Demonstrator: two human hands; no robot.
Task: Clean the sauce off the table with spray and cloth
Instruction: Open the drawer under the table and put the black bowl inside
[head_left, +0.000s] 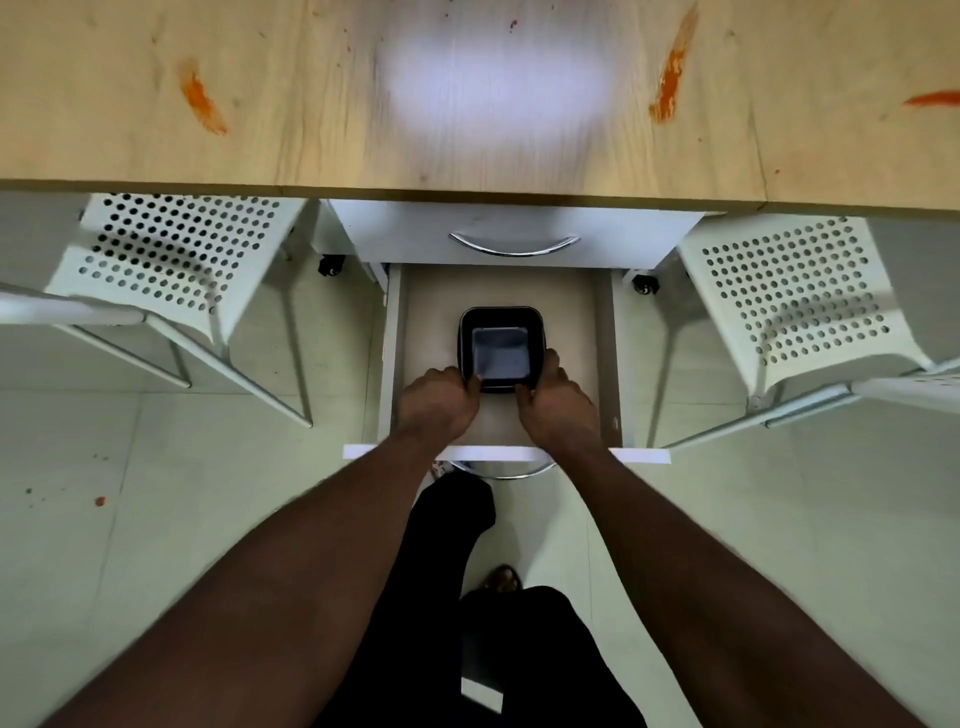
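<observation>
As left hand (439, 400) and right hand (558, 402) fingers clamp the black tub (500, 351), its mouth faces up.

Orange sauce (672, 73), black tub (500, 352)

The pale wooden tabletop (311, 130) carries three orange sauce smears (202, 101): one left, two toward its right edge. An open white drawer (431, 322) holds a black square tub (501, 351).
</observation>
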